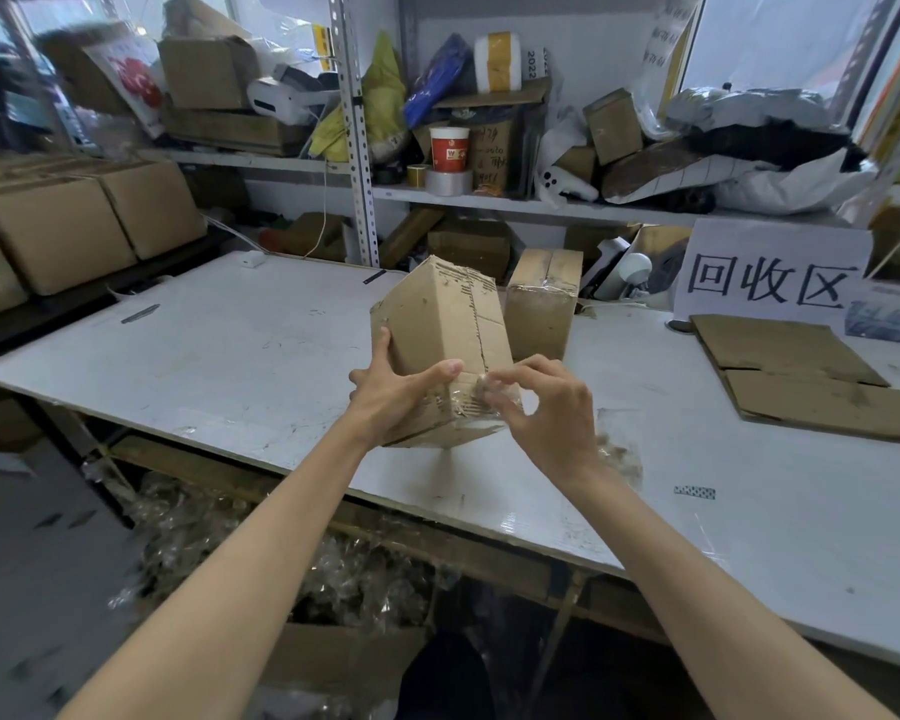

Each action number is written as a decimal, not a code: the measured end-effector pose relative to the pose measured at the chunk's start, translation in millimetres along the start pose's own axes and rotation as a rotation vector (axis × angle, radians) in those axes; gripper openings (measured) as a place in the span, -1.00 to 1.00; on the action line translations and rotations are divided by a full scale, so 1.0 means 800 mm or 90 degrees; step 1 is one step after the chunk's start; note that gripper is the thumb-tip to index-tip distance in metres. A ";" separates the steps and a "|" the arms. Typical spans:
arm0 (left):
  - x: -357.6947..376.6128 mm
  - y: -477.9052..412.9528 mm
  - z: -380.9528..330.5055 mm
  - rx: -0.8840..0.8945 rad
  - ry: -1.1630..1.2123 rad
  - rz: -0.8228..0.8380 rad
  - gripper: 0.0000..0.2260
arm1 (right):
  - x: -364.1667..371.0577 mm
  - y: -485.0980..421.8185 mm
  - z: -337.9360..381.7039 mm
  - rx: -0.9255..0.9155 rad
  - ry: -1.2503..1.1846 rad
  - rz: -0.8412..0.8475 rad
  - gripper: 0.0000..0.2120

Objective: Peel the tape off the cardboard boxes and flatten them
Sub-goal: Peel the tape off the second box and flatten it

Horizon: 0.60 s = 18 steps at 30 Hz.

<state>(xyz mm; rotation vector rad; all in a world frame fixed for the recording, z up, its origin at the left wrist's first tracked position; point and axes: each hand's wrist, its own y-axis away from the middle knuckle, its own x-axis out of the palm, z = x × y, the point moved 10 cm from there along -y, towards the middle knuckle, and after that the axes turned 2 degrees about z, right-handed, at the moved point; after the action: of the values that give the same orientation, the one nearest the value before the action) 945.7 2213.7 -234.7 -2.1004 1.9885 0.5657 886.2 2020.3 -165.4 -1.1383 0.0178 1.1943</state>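
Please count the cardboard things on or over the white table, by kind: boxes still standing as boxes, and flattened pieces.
Boxes still in box shape: 2, the held box and the taped box behind it
Flattened cardboard pieces: 1, the flattened cardboard at the right
Total: 3

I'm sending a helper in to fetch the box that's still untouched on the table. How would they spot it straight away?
On the white table, look left of the big sign at the back edge. The upright taped box stands there alone, just behind the box being held. Unlike the flattened cardboard at right, it is still whole.
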 end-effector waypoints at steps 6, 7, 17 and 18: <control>0.006 0.000 -0.002 0.014 -0.020 0.008 0.23 | 0.011 -0.006 -0.027 0.118 -0.118 0.032 -0.83; 0.006 0.000 -0.003 0.015 -0.026 0.003 0.21 | 0.012 -0.005 -0.027 0.118 -0.101 0.033 -0.83; 0.009 -0.001 -0.018 0.055 -0.057 -0.066 0.19 | 0.027 -0.010 -0.024 0.059 -0.097 0.299 -0.76; 0.010 -0.003 -0.016 0.038 -0.059 -0.062 0.20 | 0.018 -0.010 -0.026 0.068 -0.103 0.251 -0.81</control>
<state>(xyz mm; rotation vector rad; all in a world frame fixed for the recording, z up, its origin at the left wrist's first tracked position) 950.4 2201.3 -226.9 -2.0838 1.8202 0.5681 909.4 2016.9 -177.8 -0.9666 0.1882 1.6125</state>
